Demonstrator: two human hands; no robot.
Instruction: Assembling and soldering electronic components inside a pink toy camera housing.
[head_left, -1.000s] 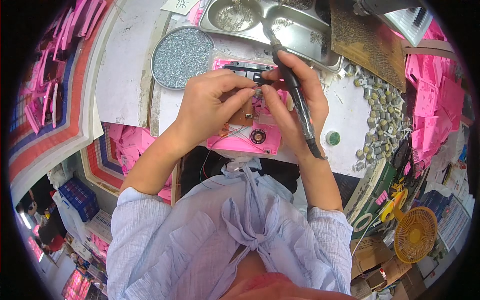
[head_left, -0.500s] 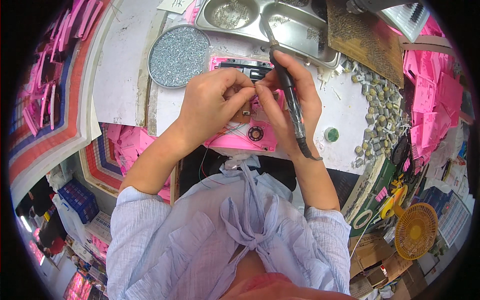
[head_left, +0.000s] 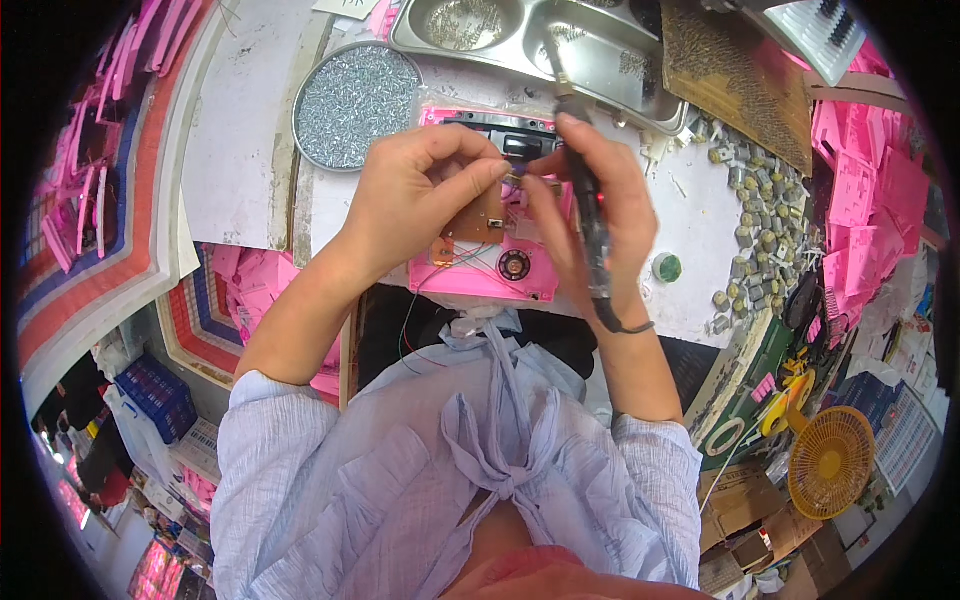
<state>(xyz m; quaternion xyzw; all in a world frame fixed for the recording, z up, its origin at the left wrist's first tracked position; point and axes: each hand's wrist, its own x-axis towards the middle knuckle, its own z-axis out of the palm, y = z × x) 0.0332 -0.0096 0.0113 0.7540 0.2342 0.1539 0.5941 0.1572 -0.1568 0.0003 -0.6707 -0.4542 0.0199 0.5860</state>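
Observation:
My right hand point(head_left: 610, 200) has a black soldering iron point(head_left: 590, 215) lying across its palm, metal tip pointing away from me. Its thumb and index finger reach toward my left fingertips. My left hand point(head_left: 420, 185) is closed in a pinch over a small part I cannot make out. Beneath both hands lies a pink plastic housing point(head_left: 535, 265). It carries a brown circuit board point(head_left: 475, 222), a round black speaker point(head_left: 514, 265), thin wires point(head_left: 465, 262) and a black part point(head_left: 518, 147) at its far side. My left fingers partly cover the board.
Small silver screws fill a round dish point(head_left: 355, 105) at the far left. A metal tray point(head_left: 590, 65) with small parts stands at the back, beside a brown board point(head_left: 740, 90). Several small motors point(head_left: 750, 240) lie right, past a green-topped round thing point(head_left: 667, 267). A yellow fan point(head_left: 832, 462) is lower right.
Both hands have shifted slightly, uncovering more of the circuit board and the black part. The soldering iron has tilted, with its tip swung a little to the right.

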